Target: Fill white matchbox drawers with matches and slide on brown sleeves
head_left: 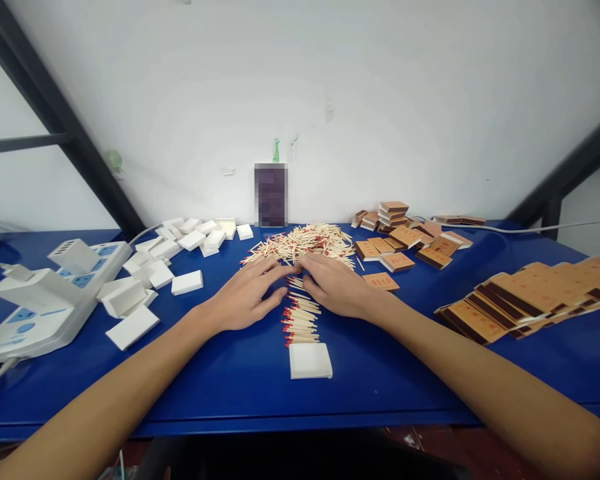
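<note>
A large heap of red-tipped matches lies at the middle back of the blue table. From it a column of matches, laid roughly side by side with red heads to the left, runs toward a white matchbox tray. My left hand rests at the left of the column's far end, thumb apart from the fingers. My right hand is on the other side, fingers bent over the matches. The fingertips of both hands nearly meet at the heap's near edge; what lies under them is hidden.
White trays lie scattered at the left, beside a power strip with plugs and cables. Orange matchboxes are piled at the back right. Flat box sleeves lie stacked at the right. A pixelated dark object stands against the wall.
</note>
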`<state>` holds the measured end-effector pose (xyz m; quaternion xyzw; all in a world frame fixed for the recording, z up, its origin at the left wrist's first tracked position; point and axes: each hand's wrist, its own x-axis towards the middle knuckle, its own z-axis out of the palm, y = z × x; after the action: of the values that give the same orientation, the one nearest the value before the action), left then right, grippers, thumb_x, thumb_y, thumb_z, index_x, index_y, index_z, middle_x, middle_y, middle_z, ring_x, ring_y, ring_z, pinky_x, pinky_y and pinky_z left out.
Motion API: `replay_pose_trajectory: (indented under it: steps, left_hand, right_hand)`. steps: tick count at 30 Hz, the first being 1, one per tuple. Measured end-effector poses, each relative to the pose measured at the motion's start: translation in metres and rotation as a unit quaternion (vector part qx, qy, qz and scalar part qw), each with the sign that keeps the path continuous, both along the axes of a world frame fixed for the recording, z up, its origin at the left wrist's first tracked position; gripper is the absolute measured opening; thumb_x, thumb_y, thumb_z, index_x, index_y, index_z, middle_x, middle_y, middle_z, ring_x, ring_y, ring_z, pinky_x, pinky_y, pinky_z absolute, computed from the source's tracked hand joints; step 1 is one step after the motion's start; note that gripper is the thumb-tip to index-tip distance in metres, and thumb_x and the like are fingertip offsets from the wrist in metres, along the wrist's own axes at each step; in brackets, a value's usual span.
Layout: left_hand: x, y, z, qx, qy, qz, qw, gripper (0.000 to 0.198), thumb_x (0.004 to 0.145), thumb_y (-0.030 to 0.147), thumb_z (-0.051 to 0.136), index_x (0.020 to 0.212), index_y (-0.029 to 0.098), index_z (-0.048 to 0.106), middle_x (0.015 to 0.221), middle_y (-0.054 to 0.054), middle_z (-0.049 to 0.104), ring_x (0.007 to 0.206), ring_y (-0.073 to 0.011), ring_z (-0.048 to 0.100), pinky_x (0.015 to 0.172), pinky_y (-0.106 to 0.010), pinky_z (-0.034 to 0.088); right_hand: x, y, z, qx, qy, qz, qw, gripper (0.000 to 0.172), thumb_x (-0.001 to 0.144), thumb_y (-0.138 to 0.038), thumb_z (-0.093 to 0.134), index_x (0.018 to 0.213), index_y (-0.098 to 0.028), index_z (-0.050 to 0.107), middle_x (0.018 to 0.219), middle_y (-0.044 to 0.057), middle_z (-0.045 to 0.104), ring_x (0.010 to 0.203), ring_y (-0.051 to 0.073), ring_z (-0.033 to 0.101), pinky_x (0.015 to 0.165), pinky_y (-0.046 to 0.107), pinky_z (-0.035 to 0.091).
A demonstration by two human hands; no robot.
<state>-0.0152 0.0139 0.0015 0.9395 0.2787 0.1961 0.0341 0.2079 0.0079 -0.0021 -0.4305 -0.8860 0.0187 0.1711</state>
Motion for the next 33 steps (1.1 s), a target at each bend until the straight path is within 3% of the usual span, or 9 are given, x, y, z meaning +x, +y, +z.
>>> replay_pose_trajectory:
  steps: [5, 10, 15, 18, 20, 25, 33]
  left_hand:
    - [0.004, -0.015, 0.009, 0.005, -0.048, -0.067, 0.997, 0.024, 0.094, 0.034, 0.051, 0.107, 0.019, 0.065, 0.094, -0.006, 0.065, 0.088, -0.0196, 0.059, 0.080, -0.035, 0.048]
    - [0.021, -0.041, 0.009, 0.064, -0.017, -0.195, 0.979, 0.043, 0.080, 0.059, 0.064, 0.093, 0.018, 0.065, 0.087, -0.006, 0.067, 0.081, -0.0206, 0.060, 0.074, -0.036, 0.045]
    - [0.027, -0.049, 0.001, 0.117, 0.018, -0.234, 0.965, 0.031, 0.082, 0.049, 0.063, 0.082, 0.019, 0.061, 0.072, -0.004, 0.063, 0.074, -0.0208, 0.058, 0.070, -0.037, 0.042]
    - [0.025, -0.046, 0.003, 0.110, -0.025, -0.260, 0.959, 0.030, 0.082, 0.048, 0.059, 0.083, 0.018, 0.059, 0.071, -0.004, 0.062, 0.069, -0.0201, 0.056, 0.066, -0.036, 0.041]
    - [0.020, -0.042, 0.007, 0.093, -0.078, -0.259, 0.958, 0.032, 0.081, 0.047, 0.055, 0.086, 0.016, 0.058, 0.073, -0.006, 0.062, 0.067, -0.0195, 0.054, 0.063, -0.035, 0.041]
    - [0.001, -0.025, 0.016, 0.111, -0.146, -0.181, 0.966, 0.019, 0.083, 0.035, 0.051, 0.086, 0.017, 0.055, 0.070, -0.004, 0.060, 0.061, -0.0173, 0.049, 0.059, -0.033, 0.036]
    - [-0.005, -0.010, 0.013, 0.102, -0.082, -0.083, 0.988, 0.018, 0.092, 0.028, 0.045, 0.087, 0.018, 0.058, 0.072, -0.001, 0.063, 0.066, -0.0152, 0.053, 0.067, -0.031, 0.040]
  right_hand:
    - [0.007, -0.009, 0.006, -0.068, 0.034, 0.041, 0.996, 0.025, 0.099, -0.033, 0.042, 0.115, -0.018, 0.051, 0.109, 0.012, 0.065, 0.100, 0.024, 0.058, 0.085, 0.036, 0.044]
    - [0.009, -0.012, 0.006, -0.066, 0.021, 0.071, 0.995, 0.039, 0.099, -0.043, 0.044, 0.128, -0.017, 0.052, 0.124, 0.014, 0.063, 0.114, 0.028, 0.056, 0.097, 0.043, 0.042]
    - [0.007, -0.015, 0.007, -0.059, 0.015, 0.106, 0.993, 0.040, 0.098, -0.041, 0.047, 0.128, -0.015, 0.056, 0.123, 0.014, 0.063, 0.112, 0.027, 0.056, 0.099, 0.044, 0.042]
    - [0.007, -0.020, 0.012, -0.070, 0.007, 0.137, 0.988, 0.041, 0.095, -0.041, 0.052, 0.127, -0.017, 0.057, 0.122, 0.013, 0.063, 0.109, 0.028, 0.057, 0.097, 0.045, 0.042]
    - [0.008, -0.024, 0.015, -0.081, 0.008, 0.147, 0.986, 0.047, 0.092, -0.045, 0.056, 0.130, -0.018, 0.056, 0.119, 0.013, 0.064, 0.105, 0.028, 0.058, 0.094, 0.046, 0.044]
    - [0.007, -0.031, 0.020, -0.105, 0.001, 0.138, 0.985, 0.064, 0.083, -0.062, 0.062, 0.131, -0.020, 0.055, 0.113, 0.012, 0.064, 0.099, 0.029, 0.058, 0.086, 0.043, 0.046]
    - [0.006, -0.033, 0.018, -0.099, -0.018, 0.141, 0.985, 0.080, 0.079, -0.070, 0.062, 0.137, -0.017, 0.051, 0.111, 0.013, 0.062, 0.098, 0.030, 0.056, 0.087, 0.046, 0.046]
